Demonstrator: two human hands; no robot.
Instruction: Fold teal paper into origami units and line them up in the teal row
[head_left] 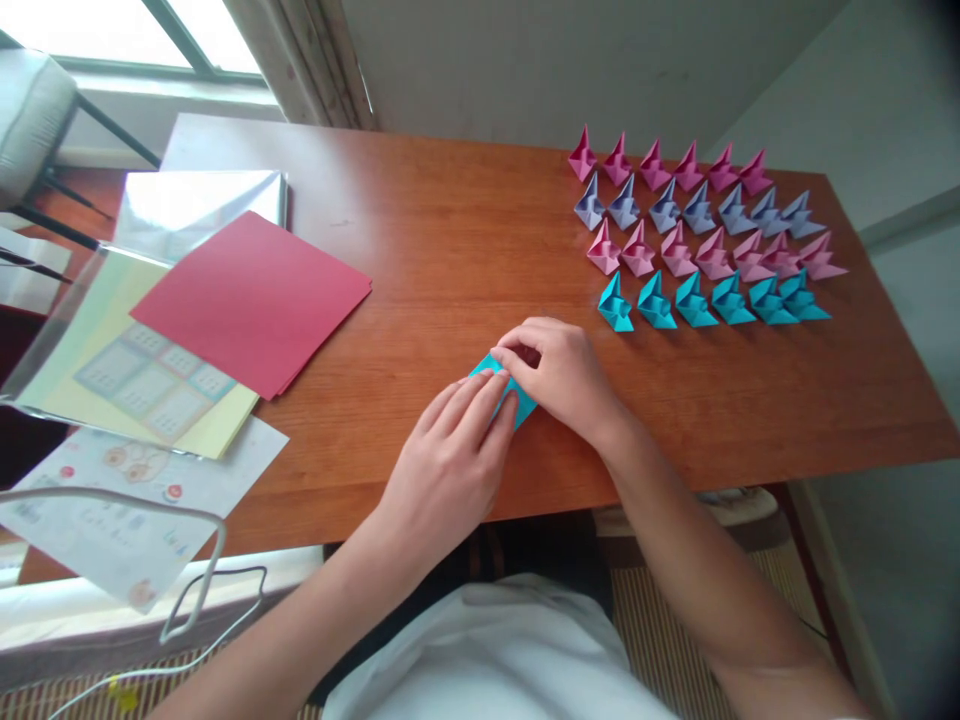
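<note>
A small folded piece of turquoise origami paper (527,408) lies on the wooden table near its front edge, partly covered by my fingers. My left hand (457,440) rests on it from the left, fingers close together and bent down, holding the paper against the tabletop. At the paper's upper corner, my right hand (551,365) is closed, thumb and index finger pinched at the edge. Both hands' fingertips are nearly touching. Right of them stand rows of folded paper figures: turquoise ones (694,302) nearest, then pink (677,250), lavender (664,207) and magenta (655,167).
The wooden table (420,240) has red paper sheets (251,300) at its left, over a plastic sleeve with yellow paper (225,420). A printed white sheet (247,450) overhangs the front left edge. A white cable (142,672) hangs below. A chair (34,125) stands far left.
</note>
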